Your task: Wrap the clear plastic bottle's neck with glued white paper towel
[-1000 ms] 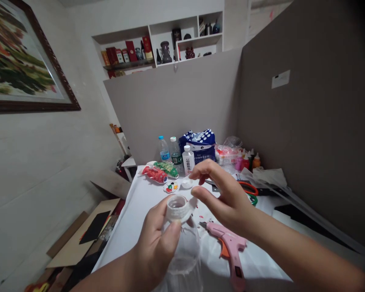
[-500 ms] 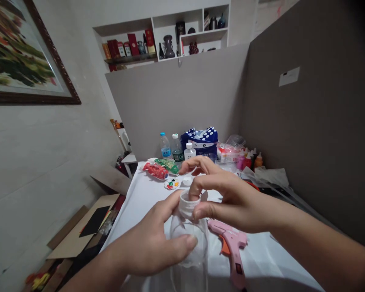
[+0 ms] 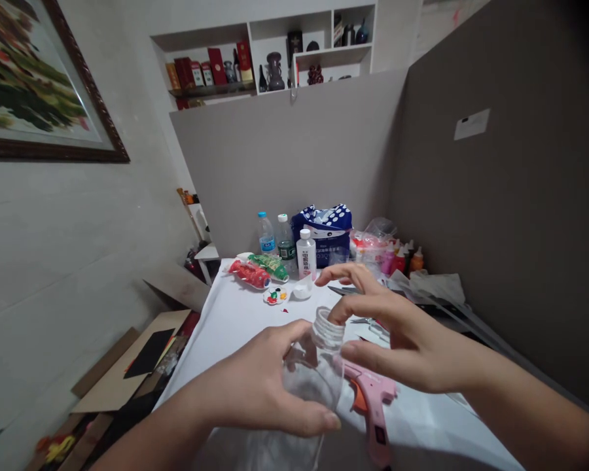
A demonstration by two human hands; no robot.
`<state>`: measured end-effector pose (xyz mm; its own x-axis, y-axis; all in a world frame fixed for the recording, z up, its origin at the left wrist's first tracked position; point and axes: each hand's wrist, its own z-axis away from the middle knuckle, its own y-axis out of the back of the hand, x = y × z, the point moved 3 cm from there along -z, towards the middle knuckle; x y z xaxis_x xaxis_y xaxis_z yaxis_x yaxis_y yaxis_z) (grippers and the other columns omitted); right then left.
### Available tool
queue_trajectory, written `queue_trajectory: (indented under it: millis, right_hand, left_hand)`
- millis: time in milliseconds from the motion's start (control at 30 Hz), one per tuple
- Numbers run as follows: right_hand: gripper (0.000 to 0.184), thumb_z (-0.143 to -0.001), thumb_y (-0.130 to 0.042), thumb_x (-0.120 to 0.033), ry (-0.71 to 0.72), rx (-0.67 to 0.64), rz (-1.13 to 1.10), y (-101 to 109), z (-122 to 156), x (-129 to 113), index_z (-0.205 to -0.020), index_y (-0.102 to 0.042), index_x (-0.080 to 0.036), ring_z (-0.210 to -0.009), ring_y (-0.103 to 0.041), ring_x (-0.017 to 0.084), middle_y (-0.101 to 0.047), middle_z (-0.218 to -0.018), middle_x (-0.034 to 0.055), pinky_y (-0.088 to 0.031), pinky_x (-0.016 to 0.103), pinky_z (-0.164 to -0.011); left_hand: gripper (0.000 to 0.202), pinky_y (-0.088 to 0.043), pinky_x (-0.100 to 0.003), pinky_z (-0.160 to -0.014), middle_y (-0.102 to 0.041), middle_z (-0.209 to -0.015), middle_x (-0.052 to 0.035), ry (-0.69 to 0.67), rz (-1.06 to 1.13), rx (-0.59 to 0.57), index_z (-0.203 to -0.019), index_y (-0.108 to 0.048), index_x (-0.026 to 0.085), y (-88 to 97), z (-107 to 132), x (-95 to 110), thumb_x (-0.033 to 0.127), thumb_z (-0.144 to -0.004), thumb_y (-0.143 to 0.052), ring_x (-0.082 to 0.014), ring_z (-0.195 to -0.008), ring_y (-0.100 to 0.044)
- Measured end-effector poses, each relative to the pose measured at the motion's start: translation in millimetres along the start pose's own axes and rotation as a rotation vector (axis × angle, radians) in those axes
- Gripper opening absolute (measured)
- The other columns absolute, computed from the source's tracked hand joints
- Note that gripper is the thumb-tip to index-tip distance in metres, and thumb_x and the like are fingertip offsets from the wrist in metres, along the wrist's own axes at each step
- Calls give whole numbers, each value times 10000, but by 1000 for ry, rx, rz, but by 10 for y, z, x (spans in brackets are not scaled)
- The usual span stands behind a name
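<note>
My left hand (image 3: 269, 379) is wrapped round the body of a clear plastic bottle (image 3: 319, 383), its thumb across the front. The bottle's ribbed, whitish neck tilts up to the right. My right hand (image 3: 392, 327) grips at the bottle's mouth, with the index fingertip at or inside the rim and the thumb close against the neck's outer side. Its other fingers reach forward above the table. Below my right hand lies a pink glue gun (image 3: 373, 392) with an orange trigger. Partly hidden behind that hand are scissors (image 3: 373, 327).
A white tablecloth (image 3: 226, 327) covers the table. Farther back are a paint palette (image 3: 275, 296), a small white cup (image 3: 303, 288), red (image 3: 249, 274) and green (image 3: 269, 266) packets, several bottles (image 3: 306, 254), a blue bag (image 3: 326, 235) and paint bottles (image 3: 416, 259). Grey panels (image 3: 294, 157) stand behind.
Both hands and the bottle's neck have shifted right, and the bottle leans more to the right. The right thumb sits lower beside the neck. More of the cup and scissors shows.
</note>
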<state>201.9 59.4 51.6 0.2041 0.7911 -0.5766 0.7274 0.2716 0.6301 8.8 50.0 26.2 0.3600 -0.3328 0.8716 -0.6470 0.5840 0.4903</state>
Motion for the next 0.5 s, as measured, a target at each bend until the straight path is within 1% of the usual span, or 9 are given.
queue_trajectory:
  millis: [33,67,133,233,300,400,500]
  right_hand:
    - [68,-878,-659,-277,-9,12,-12,-1,20,0,-887,-631,-215,-1312,-349,234,-412,-1320,77,-236,398,-1118]
    - [90,-882,-660,-297,-21,24,-36,-6,35,9,-863,-627,-216,-1305,-357,227,-425,-1305,70,-249,383,-1109]
    - [125,-902,-638,-320,-45,32,-125,-24,56,54,-830,-623,-219,-1300,-366,212,-455,-1266,59,-280,356,-1084]
    - [149,-900,-639,-358,-56,64,-311,-45,73,167,-827,-627,-228,-1305,-356,209,-474,-1243,51,-306,346,-1058]
    - [164,-884,-659,-378,-51,95,-417,-59,81,251,-813,-629,-233,-1299,-352,203,-474,-1236,43,-307,338,-1049]
    - [188,-865,-680,-404,-54,118,-538,-112,83,353,-791,-635,-236,-1291,-346,194,-467,-1222,37,-288,327,-1052]
    - [195,-857,-685,-417,-71,136,-622,-178,76,410,-788,-638,-241,-1289,-340,197,-445,-1224,36,-277,335,-1058]
  left_hand:
    - [619,-470,-386,-938,-615,-1116,-76,4,-19,9,-1156,-584,182,-5,-8,0,413,-627,-811,-264,-1036,-559]
    - [635,-473,-387,-934,-616,-1123,-79,5,-7,-14,-1168,-585,183,-7,-19,-3,429,-628,-811,-265,-1036,-561]
    - [654,-476,-384,-919,-614,-1137,-86,2,86,-128,-1191,-587,180,-2,-49,-15,486,-651,-791,-263,-1032,-568]
    - [694,-461,-369,-906,-612,-1110,-101,-1,285,-319,-1188,-592,152,17,-94,-41,604,-683,-737,-263,-1025,-574]
    - [718,-452,-333,-877,-608,-1065,-101,1,363,-395,-1164,-597,133,13,-118,-58,643,-675,-726,-242,-984,-573]
    - [713,-448,-273,-781,-596,-980,-77,7,412,-437,-1143,-605,128,-19,-141,-69,654,-675,-721,-183,-854,-557]
    - [687,-443,-258,-719,-598,-911,-65,20,416,-430,-1086,-633,129,-44,-154,-70,670,-669,-712,-162,-778,-544]
